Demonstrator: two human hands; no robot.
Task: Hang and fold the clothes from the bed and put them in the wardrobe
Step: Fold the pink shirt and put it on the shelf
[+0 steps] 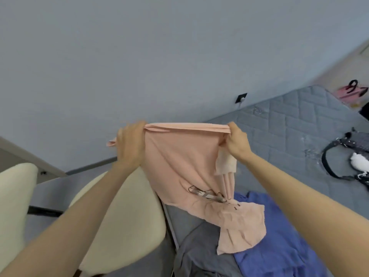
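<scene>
**Peach garment held up by both hands over the bed**

Both arms bare, reaching forward. Left hand clenched around one end of the top edge of a peach garment; a short corner of fabric sticks out past its fist on the left. Right hand gripping the other end of that edge, fingers curled over bunched cloth. The edge runs taut and roughly level between the two fists.

Garment hangs below the hands, twisted toward the lower right. A small dark line print shows near its middle. A paler panel dangles just under the right hand. The lower end, crumpled, rests on a blue garment lying on the bed.

Bed: grey quilted mattress, bare at upper right. Grey cloth lies just left of the blue piece, near the bed's edge. Farther right on the mattress, a black strap looped beside something white; cannot tell what either is.

Left of the bed, cream rounded cushion, partly behind the left forearm. Plain grey-blue wall behind; a dark wall socket low on it. Pink bag with black handles in the far right corner. Wardrobe not in view.
</scene>
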